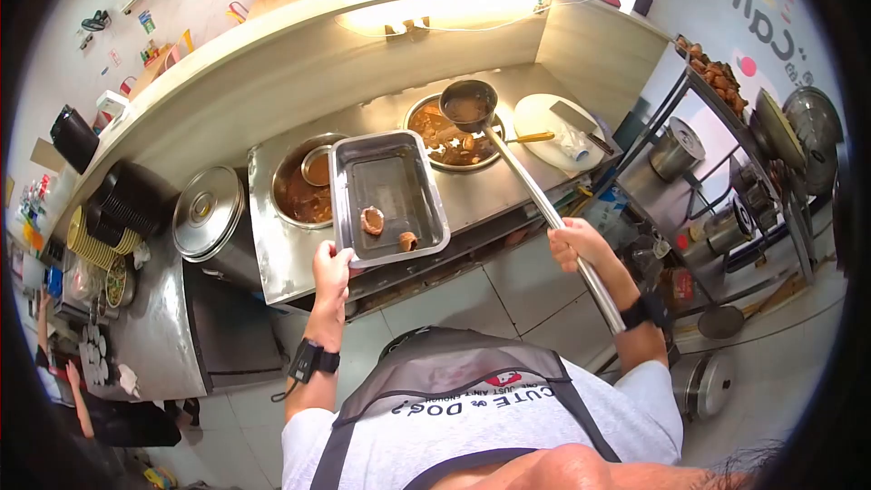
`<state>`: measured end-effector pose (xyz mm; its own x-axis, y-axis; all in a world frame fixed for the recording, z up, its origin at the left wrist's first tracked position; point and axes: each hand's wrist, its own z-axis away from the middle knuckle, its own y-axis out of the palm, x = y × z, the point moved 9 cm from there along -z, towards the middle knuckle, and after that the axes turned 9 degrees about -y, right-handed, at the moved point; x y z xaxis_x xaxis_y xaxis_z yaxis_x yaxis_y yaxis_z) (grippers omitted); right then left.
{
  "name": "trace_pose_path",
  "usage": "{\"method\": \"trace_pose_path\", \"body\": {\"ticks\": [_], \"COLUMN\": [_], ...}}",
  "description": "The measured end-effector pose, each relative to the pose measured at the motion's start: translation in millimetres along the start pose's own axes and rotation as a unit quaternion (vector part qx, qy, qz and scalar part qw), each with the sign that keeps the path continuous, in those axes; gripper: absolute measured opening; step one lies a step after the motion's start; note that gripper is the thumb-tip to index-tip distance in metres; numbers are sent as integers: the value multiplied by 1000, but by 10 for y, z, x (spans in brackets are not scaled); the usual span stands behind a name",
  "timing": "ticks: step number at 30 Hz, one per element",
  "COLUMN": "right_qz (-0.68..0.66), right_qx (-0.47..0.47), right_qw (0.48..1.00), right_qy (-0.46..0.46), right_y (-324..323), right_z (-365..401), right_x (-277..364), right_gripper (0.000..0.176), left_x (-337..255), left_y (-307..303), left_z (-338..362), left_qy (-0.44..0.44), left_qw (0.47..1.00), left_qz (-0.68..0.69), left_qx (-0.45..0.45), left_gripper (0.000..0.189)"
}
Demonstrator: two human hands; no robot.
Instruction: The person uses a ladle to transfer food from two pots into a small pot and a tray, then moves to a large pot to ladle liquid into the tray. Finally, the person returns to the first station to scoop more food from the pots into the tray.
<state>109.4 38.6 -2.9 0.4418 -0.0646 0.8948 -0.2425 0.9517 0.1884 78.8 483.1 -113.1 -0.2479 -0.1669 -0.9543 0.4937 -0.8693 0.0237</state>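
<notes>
My left hand grips the near left corner of a deep metal tray, which is tilted above the counter. Two brown pieces of food lie at its near end. My right hand is closed around the long handle of a large ladle. The ladle's bowl holds brownish liquid and hangs over the far edge of a round pot of brown stew. Left of the tray is a second round pot of brown broth, with a smaller round vessel in it, partly hidden.
A white cutting board with a cleaver lies right of the stew. A lidded steel pot stands at left, near stacked black bowls. A metal rack stands at right. Another person is at far left.
</notes>
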Motion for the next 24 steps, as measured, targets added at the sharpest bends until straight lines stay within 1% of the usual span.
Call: {"method": "trace_pose_path", "body": {"ticks": [1,2,3,5,6,8,11,13,15,17,18,20,21,23,24], "right_qz": [-11,-19,-18,24,43,62,77,138,146,223,223,312,312,434,434], "right_qx": [14,18,24,4,-4,-4,-7,-38,-47,-52,-52,-84,-86,-110,-112], "right_qw": [1000,999,999,1000,999,998,997,990,988,973,973,945,945,892,891], "right_qy": [7,22,24,19,17,18,10,-13,-18,-37,-38,-50,-50,-68,-67], "right_y": [-64,-120,-138,-223,-261,-294,-304,-324,-339,-357,-344,-354,-314,-279,-286], "right_z": [-161,-293,-403,-578,-653,-769,-920,-961,-1011,-1038,-1032,-974,-930,-843,-838], "right_x": [-11,-31,-35,-31,-34,-12,12,92,86,128,137,234,262,399,392], "right_gripper": [20,23,23,22,20,20,19,15,14,11,11,7,7,10,10], "left_x": [-49,-165,-183,-190,-213,-261,-283,-221,-270,-237,-263,-280,-281,-287,-291], "left_y": [-91,-82,-167,-365,-397,-565,-750,-903,-991,-1057,-1051,-1056,-1072,-1072,-1061], "left_z": [101,341,435,547,614,841,1030,1075,1179,1186,1230,1240,1232,1215,1204], "left_qy": [13,-46,-45,-19,-20,-41,-24,-6,3,2,-7,-15,-13,-12,-15], "left_qw": [1000,998,997,998,997,991,990,988,987,985,983,982,981,981,981], "left_qz": [-10,46,62,37,38,57,81,86,69,78,86,94,96,98,101], "left_qx": [-10,-13,-29,-56,-62,-110,-115,-127,-148,-157,-162,-164,-166,-165,-162], "left_gripper": [12,12,13,13,13,13,12,11,10,12,12,12,12,12,12]}}
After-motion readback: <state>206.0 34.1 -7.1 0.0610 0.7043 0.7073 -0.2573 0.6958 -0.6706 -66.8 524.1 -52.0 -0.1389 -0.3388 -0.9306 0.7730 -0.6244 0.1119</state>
